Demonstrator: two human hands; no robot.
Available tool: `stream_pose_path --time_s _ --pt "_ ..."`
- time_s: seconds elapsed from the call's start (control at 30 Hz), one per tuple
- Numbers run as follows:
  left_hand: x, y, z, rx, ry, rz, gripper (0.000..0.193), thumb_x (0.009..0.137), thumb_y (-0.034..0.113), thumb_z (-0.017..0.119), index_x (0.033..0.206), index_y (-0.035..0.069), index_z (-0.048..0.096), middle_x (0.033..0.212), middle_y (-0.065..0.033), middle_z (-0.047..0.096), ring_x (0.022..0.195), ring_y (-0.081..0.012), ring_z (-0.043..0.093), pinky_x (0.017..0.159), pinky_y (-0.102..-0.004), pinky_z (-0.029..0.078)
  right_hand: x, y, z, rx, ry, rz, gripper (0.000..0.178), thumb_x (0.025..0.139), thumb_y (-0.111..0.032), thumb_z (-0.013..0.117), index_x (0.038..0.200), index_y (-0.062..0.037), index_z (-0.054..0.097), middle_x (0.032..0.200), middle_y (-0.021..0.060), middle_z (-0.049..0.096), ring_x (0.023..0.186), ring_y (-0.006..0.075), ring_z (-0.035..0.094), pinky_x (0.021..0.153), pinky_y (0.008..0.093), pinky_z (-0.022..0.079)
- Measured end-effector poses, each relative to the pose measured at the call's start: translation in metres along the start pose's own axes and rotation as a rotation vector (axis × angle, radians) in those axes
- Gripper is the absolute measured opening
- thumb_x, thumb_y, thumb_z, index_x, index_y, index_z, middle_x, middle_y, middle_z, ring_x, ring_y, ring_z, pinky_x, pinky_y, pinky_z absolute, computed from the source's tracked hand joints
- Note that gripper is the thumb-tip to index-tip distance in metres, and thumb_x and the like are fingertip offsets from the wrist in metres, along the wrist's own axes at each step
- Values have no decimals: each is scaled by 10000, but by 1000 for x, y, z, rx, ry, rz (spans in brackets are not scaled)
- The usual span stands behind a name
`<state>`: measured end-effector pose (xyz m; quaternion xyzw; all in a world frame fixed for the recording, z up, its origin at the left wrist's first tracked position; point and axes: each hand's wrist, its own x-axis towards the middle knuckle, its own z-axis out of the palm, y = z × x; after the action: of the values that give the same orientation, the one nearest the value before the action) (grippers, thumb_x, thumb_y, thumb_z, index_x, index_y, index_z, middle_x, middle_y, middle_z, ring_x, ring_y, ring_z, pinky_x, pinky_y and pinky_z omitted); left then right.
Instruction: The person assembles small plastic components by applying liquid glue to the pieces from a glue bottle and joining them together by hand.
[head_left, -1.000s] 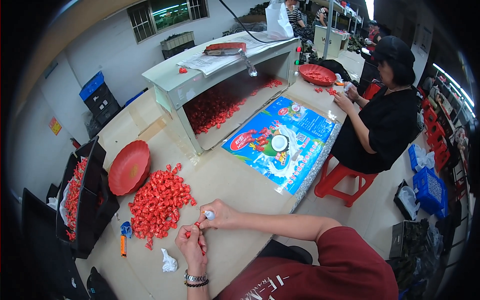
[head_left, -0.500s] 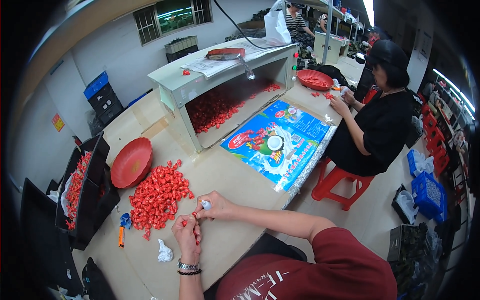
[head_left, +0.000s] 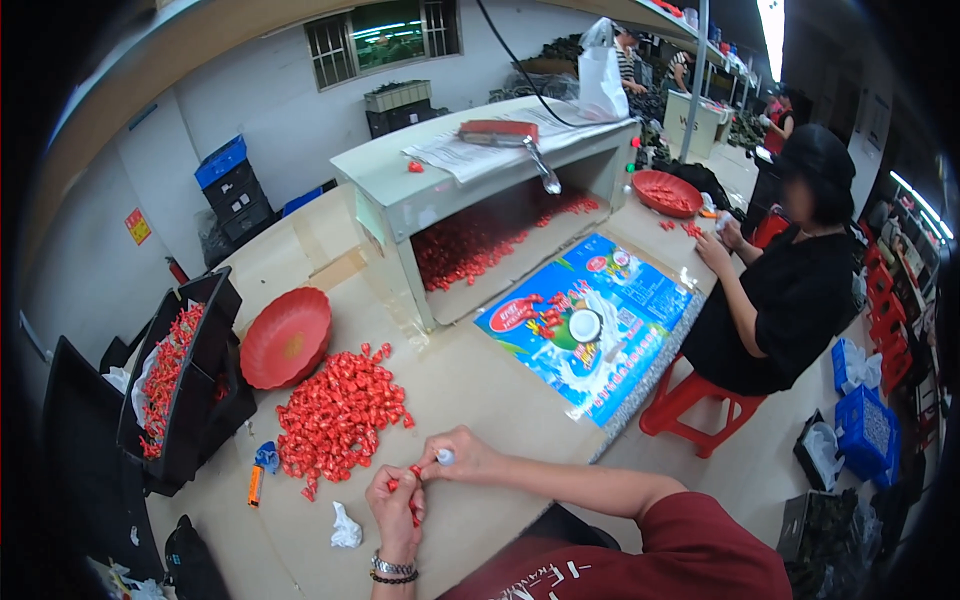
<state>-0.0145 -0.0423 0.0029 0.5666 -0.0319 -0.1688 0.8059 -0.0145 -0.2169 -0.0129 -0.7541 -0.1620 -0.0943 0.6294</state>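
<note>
Near the front of the table my two hands meet. My left hand point(head_left: 397, 502), with a watch and a dark beaded bracelet at its wrist, is closed around small glossy red pieces point(head_left: 416, 471), one showing at its fingertips. My right hand point(head_left: 474, 460) is curled around a small white tube or bottle point(head_left: 445, 457), its pale end sticking up between the fingers. Those fingers touch the red piece at the left fingertips. Just beyond my left hand lies a heap of similar red pieces point(head_left: 340, 415). A crumpled white tissue point(head_left: 346, 527) rests beside my left wrist.
A red bowl point(head_left: 286, 340) stands behind the heap, beside black bins point(head_left: 200, 375) with red pieces. An orange tube point(head_left: 256, 487) lies left. Ahead is an open-fronted box point(head_left: 385, 235) holding red pieces, beside a blue printed sheet point(head_left: 590, 330). A co-worker point(head_left: 790, 270) sits at right.
The whole view has shifted, so the scene sits lower and further right. My hands stay together, still holding the red pieces and the white tube or bottle.
</note>
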Motion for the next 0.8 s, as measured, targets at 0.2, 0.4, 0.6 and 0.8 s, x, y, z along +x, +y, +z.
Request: stream_pose_path --time_s 0.2,0.4,0.6,0.8 --pt "-2 0 -7 -64 -22 -8 118 921 70 573 816 34 532 604 -17 525 414 -55 429 341 -196 301 0 -2 5 -18 -20 -20 145 760 -98 765 781 -3 658 732 84 670 631 150 628 578 274 478" --pt "0 2 -3 -75 -34 1 130 921 72 575 805 32 532 611 -13 528 415 -53 425 343 -195 301 -1 -6 1 13 -22 60 136 763 -89 763 791 -3 662 750 81 673 657 151 633 595 275 481" --pt "5 0 -3 -38 -36 4 131 924 87 573 813 36 524 600 -12 521 412 -53 420 340 -189 300 3 1 0 -33 -9 -29 136 765 -98 757 792 -6 660 735 82 669 646 149 635 589 277 481" --pt "5 -1 -2 -17 -35 23 141 926 95 570 808 42 512 591 -10 514 406 -54 419 335 -188 300 4 -6 -2 -38 21 -75 193 755 -146 742 750 6 624 711 127 674 647 208 670 589 307 497"
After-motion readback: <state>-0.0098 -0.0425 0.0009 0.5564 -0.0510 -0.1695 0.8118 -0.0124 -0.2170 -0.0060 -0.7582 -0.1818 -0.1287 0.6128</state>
